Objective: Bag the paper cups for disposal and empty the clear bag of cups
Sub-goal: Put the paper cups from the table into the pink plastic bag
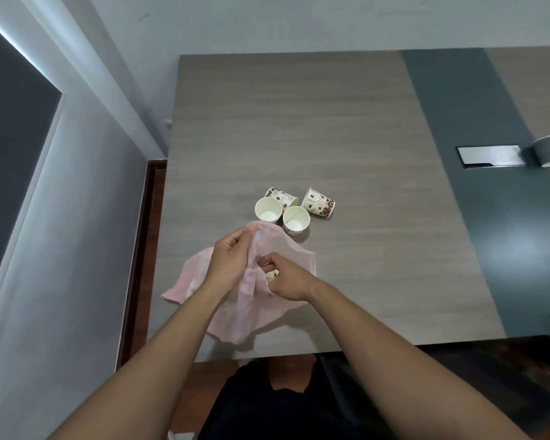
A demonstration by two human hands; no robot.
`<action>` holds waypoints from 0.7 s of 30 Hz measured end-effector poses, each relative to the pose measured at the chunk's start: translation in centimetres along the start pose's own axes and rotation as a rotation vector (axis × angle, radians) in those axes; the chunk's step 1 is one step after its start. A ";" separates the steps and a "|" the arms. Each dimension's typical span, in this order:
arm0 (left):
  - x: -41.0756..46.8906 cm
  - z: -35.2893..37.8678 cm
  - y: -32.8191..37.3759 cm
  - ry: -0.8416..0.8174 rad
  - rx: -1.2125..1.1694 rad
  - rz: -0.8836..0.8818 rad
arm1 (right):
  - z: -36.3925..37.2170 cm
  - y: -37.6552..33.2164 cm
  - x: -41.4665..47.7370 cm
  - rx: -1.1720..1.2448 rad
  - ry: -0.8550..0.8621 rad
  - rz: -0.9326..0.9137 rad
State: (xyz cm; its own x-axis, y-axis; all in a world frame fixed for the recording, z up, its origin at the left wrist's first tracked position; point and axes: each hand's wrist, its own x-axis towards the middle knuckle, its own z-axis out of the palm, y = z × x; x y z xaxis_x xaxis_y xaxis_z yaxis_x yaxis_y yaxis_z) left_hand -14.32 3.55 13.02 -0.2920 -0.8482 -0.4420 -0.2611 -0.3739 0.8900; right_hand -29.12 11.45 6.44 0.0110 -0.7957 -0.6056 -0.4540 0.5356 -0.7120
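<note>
The pink bag (pixel 258 309) lies crumpled on the table (pixel 331 122). The left hand (pixel 232 262) pinches its upper edge and the right hand (pixel 288 282) pinches its mouth. Just beyond both grips stand four paper cups (pixel 268 214), the nearer two upright and the farther two tipped over.

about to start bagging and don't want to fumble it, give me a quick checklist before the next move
1. Pink bag gripped by left hand and right hand: ok.
2. Bag mouth open wide enough: cannot tell.
3. Paper cups close beyond the bag: ok, four there.
4. All cups upright: not ok, two tipped cups lie sideways.
5. A hand free to pick: not ok.
</note>
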 end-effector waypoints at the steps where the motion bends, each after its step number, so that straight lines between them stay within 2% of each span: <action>1: -0.1 -0.1 0.3 -0.005 -0.024 -0.016 | 0.3 -0.4 0.1 -0.040 -0.019 -0.001; 7: -0.6 0.2 2.1 -0.051 -0.137 -0.049 | 1.0 -0.2 0.8 -0.202 -0.074 -0.050; 13: 0.3 -0.1 1.3 0.021 -0.160 -0.056 | -1.5 -0.4 0.2 -0.021 0.077 -0.049; 18: 1.2 -0.2 0.3 0.033 -0.139 -0.078 | -7.0 -1.4 -0.4 0.187 0.066 -0.051; 21: 1.7 0.0 0.4 0.067 -0.151 -0.097 | -10.3 -1.4 0.3 0.173 0.221 -0.013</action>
State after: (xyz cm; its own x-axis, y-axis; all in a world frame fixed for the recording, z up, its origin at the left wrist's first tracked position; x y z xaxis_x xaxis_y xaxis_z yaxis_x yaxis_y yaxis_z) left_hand -14.94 1.97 12.64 -0.2086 -0.8265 -0.5228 -0.1426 -0.5032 0.8523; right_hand -37.66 7.52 10.88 -0.1875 -0.8349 -0.5175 -0.2959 0.5503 -0.7808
